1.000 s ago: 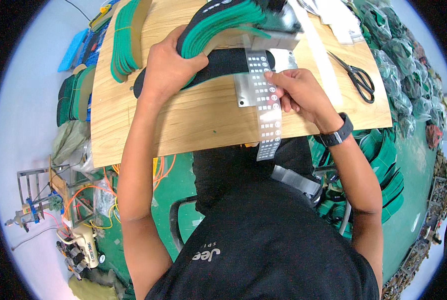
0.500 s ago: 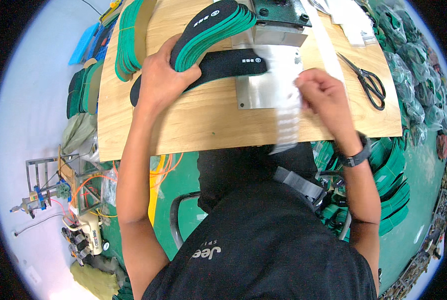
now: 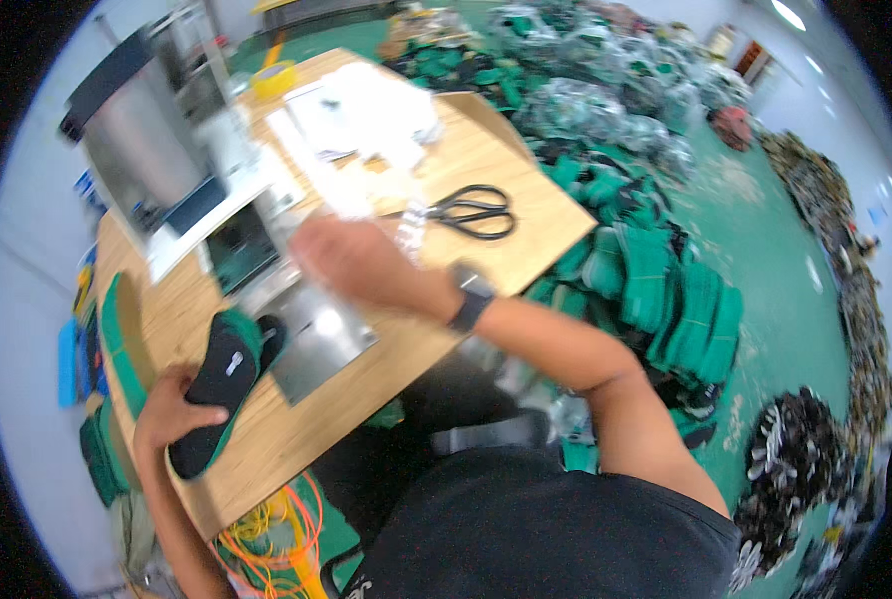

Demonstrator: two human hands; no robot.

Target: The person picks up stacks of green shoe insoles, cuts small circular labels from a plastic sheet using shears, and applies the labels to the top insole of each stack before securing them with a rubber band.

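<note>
My left hand (image 3: 169,411), at the left of the wooden table, grips black-topped, green-edged shoe insoles (image 3: 228,367), its thumb over the top one. Just beyond them, the end of another dark insole (image 3: 271,339) shows beside the bare metal plate (image 3: 324,337) of a bench press (image 3: 146,140). My right hand (image 3: 366,262) is raised over the table, to the right of the press, and smeared by motion; its fingers cannot be made out. Close behind it shows a whitish strip with printed marks (image 3: 412,232); whether the hand holds it is unclear.
Black-handled scissors (image 3: 474,212) lie right of my right hand. White sheets (image 3: 361,110) and a yellow tape roll (image 3: 273,80) are farther back. A tied insole stack (image 3: 124,334) stands at the left. Green insole bundles (image 3: 655,290) and clear bags (image 3: 586,110) cover floor beyond the table.
The view has swung to the right and tilted up. My right hand has left the table's front edge, where it held a whitish strip, and moved farther in. My left hand keeps the insoles.
</note>
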